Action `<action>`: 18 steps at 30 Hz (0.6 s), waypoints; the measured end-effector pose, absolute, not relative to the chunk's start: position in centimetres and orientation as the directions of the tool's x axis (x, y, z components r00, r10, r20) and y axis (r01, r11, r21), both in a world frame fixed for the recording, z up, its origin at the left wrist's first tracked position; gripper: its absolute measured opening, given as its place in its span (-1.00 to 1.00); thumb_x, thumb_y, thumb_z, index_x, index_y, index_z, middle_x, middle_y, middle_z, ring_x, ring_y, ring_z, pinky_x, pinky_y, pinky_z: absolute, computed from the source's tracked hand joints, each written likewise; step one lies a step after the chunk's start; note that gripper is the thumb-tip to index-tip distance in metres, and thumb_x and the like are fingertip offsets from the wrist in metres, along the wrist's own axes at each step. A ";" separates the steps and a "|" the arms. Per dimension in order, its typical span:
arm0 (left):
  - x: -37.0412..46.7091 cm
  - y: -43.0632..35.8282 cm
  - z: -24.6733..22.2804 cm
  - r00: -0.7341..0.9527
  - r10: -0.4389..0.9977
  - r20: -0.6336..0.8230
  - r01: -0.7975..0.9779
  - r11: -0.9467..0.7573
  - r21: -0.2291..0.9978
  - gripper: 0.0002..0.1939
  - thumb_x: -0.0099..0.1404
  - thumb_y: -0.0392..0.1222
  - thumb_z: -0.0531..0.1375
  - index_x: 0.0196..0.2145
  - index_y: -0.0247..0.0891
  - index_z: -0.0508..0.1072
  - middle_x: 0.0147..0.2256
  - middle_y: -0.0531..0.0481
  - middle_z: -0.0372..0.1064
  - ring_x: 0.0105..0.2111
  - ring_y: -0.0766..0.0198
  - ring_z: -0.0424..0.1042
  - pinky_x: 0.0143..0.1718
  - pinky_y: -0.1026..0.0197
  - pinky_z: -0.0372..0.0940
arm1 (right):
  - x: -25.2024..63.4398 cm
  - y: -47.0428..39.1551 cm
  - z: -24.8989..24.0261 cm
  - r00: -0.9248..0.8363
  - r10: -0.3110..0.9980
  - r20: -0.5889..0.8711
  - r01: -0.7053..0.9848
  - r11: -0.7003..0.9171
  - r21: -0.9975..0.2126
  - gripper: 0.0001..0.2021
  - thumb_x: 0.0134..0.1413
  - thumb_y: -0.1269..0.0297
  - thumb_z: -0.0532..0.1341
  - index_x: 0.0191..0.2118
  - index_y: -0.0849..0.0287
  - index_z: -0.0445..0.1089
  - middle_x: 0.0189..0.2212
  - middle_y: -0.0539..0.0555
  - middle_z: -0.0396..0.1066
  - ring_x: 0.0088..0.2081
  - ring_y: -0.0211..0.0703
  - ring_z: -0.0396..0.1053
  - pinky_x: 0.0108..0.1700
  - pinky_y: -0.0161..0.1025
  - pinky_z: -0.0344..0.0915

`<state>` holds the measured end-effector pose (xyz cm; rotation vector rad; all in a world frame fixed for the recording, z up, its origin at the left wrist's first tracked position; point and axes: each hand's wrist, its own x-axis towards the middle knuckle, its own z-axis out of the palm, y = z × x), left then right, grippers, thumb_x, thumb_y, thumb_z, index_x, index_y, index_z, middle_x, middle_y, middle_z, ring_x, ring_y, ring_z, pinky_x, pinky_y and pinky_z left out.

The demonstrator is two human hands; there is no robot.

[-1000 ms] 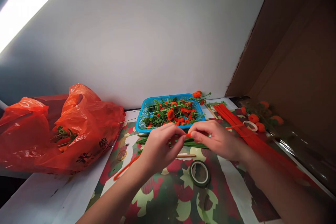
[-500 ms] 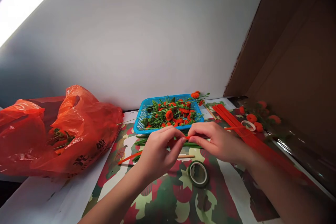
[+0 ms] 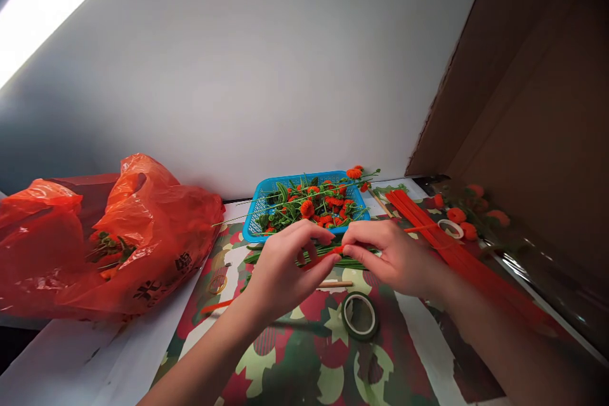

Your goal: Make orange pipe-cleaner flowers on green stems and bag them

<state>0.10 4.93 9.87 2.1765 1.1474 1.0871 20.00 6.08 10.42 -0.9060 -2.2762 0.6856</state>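
Note:
My right hand (image 3: 387, 255) pinches an orange-red fuzzy strip (image 3: 339, 250) near the middle of the view. Beside it, my left hand (image 3: 290, 266) has thumb and forefinger parted, with the thumb tip against the strip. One end of the strip shows left of my left wrist, another reaches out past my right hand. Behind my hands stands a blue basket (image 3: 247, 228) of orange flowers and green stems. Green strips (image 3: 356, 262) lie under my fingers. A roll of green tape (image 3: 360, 316) and a wooden stick (image 3: 337, 283) lie nearer to me.
A red plastic bag (image 3: 157, 235) with flowers inside fills the left side. At the right lie a bundle of red strips (image 3: 413, 210), a white ring (image 3: 450, 228) and more orange flowers (image 3: 456, 214). A cardboard panel (image 3: 533, 95) rises at the right.
My left thumb and forefinger have parted from their pinch. The strip's left end has shifted down and left. My right hand has hardly moved.

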 end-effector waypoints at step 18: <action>0.0 4.8 9.1 0.605 0.466 0.646 0.651 -0.756 -0.066 -0.86 0.29 -0.38 0.06 -0.34 -0.27 0.40 -0.42 0.00 0.46 -0.50 0.36 0.39 -0.50 0.31 0.19 | 19.6 6.0 10.0 -0.576 0.781 0.241 0.397 0.525 -0.753 -0.75 0.29 0.28 0.01 -0.42 0.17 0.25 -0.51 -0.07 0.22 -0.46 -0.32 0.13 -0.42 -0.36 0.06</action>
